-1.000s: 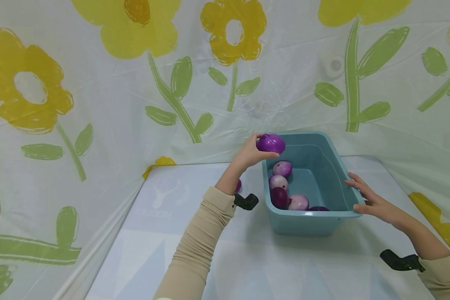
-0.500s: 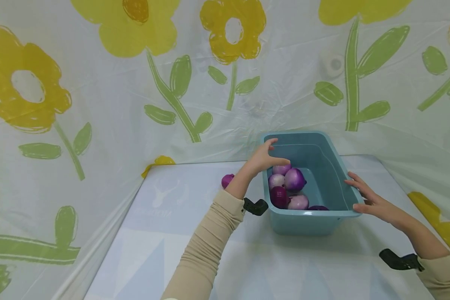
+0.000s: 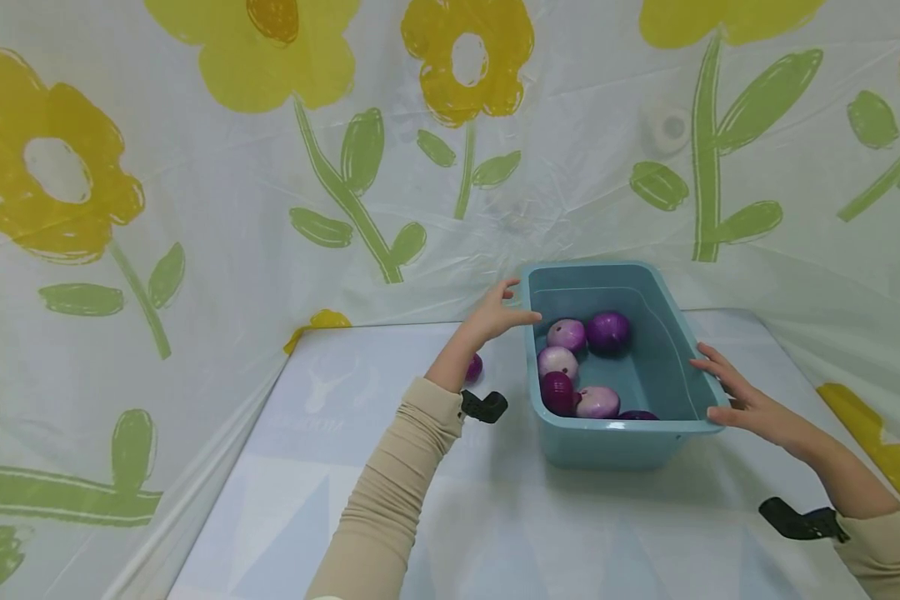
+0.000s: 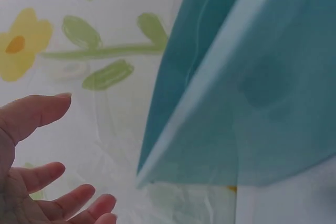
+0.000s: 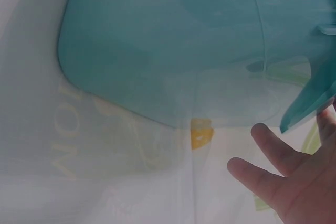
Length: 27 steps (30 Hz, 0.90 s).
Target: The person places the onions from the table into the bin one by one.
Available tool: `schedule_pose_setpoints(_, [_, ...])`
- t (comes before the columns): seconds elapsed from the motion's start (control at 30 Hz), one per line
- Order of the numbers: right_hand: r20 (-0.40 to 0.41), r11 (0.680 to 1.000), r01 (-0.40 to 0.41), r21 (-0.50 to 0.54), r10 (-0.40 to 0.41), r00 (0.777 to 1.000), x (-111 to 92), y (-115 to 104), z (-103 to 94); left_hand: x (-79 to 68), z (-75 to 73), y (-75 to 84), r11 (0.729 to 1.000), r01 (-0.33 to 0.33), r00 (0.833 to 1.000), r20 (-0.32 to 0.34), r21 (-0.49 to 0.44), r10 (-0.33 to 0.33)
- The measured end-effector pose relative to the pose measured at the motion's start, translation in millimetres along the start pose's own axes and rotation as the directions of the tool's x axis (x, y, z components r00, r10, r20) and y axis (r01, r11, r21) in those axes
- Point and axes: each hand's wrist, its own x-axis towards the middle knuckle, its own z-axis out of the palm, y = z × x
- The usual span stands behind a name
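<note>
A blue-green plastic bin (image 3: 607, 454) stands on the table in the head view. Inside it lie several purple onions; the darkest round onion (image 3: 608, 332) sits toward the back, beside a paler onion (image 3: 567, 335). My left hand (image 3: 491, 315) holds nothing, its thumb and fingers spread just off the bin's left rim; the left wrist view also shows this empty hand (image 4: 37, 171). One more onion (image 3: 475, 367) on the table is partly hidden behind my left wrist. With loosely extended fingers, my right hand (image 3: 753, 408) rests at the bin's right rim.
A pale table (image 3: 330, 433) with faint triangle prints carries the bin. Close behind it hangs a flowered plastic curtain (image 3: 555, 167), which also runs down the left and right sides.
My left hand let a purple onion go into the bin, then drew back left past the rim. That onion rolled toward the back. The right hand has stayed at the rim.
</note>
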Motion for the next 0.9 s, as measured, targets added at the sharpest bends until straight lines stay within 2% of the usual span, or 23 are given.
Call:
schedule_pose_setpoints(0.17, [0.005, 1.000, 0.002, 0.007, -0.002, 1.000, 0, 0, -0.1, 3.1, -12.2, -16.3, 0.997, -0.006, 0.998, -0.068, 0.080, 0.011])
schedule_pose_setpoints(0.3, [0.002, 1.000, -0.008, 0.001, 0.008, 1.000, 0, -2, 0.1, 4.3, -18.8, -32.1, 0.991, 0.008, 0.996, -0.089, 0.133, 0.004])
schedule_pose_setpoints(0.47, [-0.003, 1.000, 0.004, -0.001, -0.004, 1.000, 0, -1, 0.8, 4.9, -23.3, -52.7, 0.992, 0.037, 0.995, -0.094, 0.124, -0.026])
schedule_pose_setpoints(0.7, [-0.006, 1.000, 0.011, 0.004, -0.011, 1.000, 1, 1, 1.4, 12.4, -21.6, -91.4, 0.986, 0.079, 0.993, -0.098, 0.146, -0.065])
schedule_pose_setpoints(0.9, [-0.004, 1.000, 0.019, 0.017, -0.019, 1.000, 0, 1, 1.8, 18.3, -8.0, -127.2, 0.987, 0.131, 0.985, -0.127, 0.090, -0.119])
